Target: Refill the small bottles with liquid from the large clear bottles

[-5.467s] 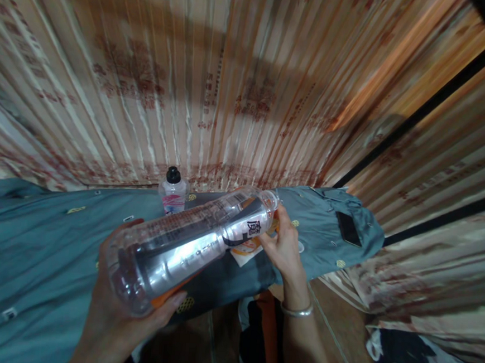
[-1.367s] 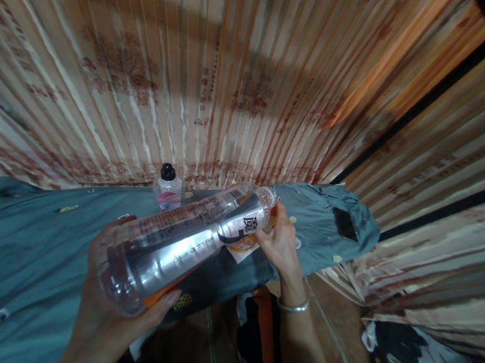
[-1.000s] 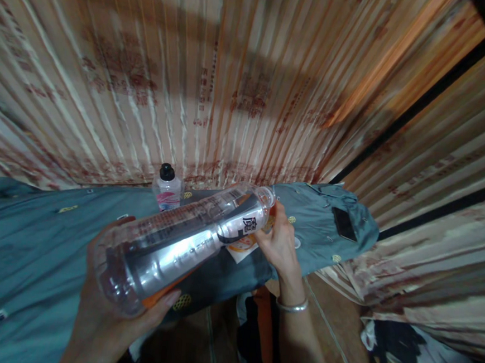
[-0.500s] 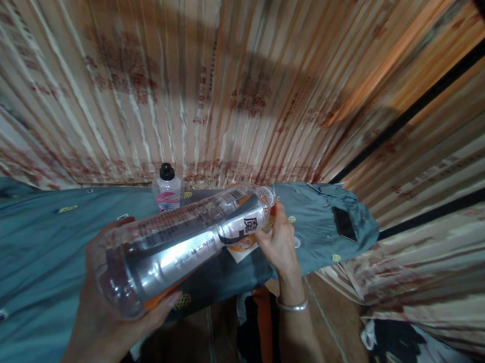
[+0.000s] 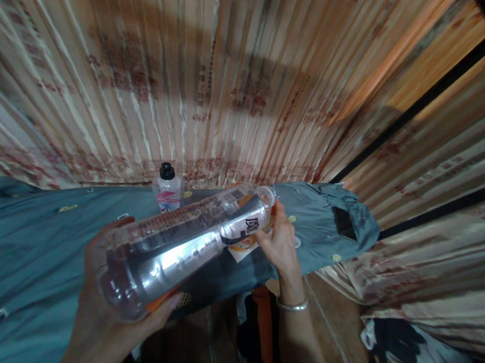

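A large clear plastic bottle (image 5: 182, 249) with a silver, black and orange label lies tilted across both hands, its neck pointing up to the right. My left hand (image 5: 110, 316) wraps round the bottle's wide base from below. Close to the open-looking neck, my right hand (image 5: 277, 240) is closed on the bottle's narrow end; some of its fingers are hidden behind it. Below the neck, partly covered by the bottle, an orange and white packet or card (image 5: 243, 251) rests on the cloth.
A small clear bottle with a black cap (image 5: 168, 189) stands behind the large one. A dark phone (image 5: 344, 223) lies at the right end of the teal cloth (image 5: 36, 243). Patterned curtains (image 5: 147, 112) hang behind, and a black pole (image 5: 407, 113) slants at right. Clothes (image 5: 417, 352) lie lower right.
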Motion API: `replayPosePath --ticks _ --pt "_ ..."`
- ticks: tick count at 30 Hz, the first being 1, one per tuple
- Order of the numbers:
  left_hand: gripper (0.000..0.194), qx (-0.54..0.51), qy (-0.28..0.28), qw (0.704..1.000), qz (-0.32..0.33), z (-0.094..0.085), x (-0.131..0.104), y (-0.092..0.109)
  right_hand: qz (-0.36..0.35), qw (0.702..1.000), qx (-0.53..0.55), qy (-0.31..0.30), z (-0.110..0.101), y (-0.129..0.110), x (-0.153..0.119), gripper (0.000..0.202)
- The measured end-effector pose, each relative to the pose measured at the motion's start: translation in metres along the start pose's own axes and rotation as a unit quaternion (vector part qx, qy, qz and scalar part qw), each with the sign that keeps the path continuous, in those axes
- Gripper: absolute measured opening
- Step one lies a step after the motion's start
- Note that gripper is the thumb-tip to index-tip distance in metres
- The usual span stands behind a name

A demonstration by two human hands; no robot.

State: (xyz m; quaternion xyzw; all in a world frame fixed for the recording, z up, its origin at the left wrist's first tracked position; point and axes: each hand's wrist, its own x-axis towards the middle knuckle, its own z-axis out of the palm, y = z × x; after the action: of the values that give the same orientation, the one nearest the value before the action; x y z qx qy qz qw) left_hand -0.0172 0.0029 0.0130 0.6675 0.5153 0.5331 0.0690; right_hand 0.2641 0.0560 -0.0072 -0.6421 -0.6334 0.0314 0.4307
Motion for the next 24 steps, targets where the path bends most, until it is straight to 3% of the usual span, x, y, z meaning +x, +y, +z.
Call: replayPosePath --ticks 6,24 --pt "0.102 0.000 -0.009 1.000 0.016 -0.0025 0.0017 0.0013 0.014 1.000 -0.012 -0.003 -0.0007 -0.0014 0.0010 0.061" --pt "0.104 -0.005 -0.016 1.000 -0.014 -0.0039 0.0002 0.0003 0.008 1.000 0.016 -0.008 -0.0038 -0.0085 0.0028 0.052"
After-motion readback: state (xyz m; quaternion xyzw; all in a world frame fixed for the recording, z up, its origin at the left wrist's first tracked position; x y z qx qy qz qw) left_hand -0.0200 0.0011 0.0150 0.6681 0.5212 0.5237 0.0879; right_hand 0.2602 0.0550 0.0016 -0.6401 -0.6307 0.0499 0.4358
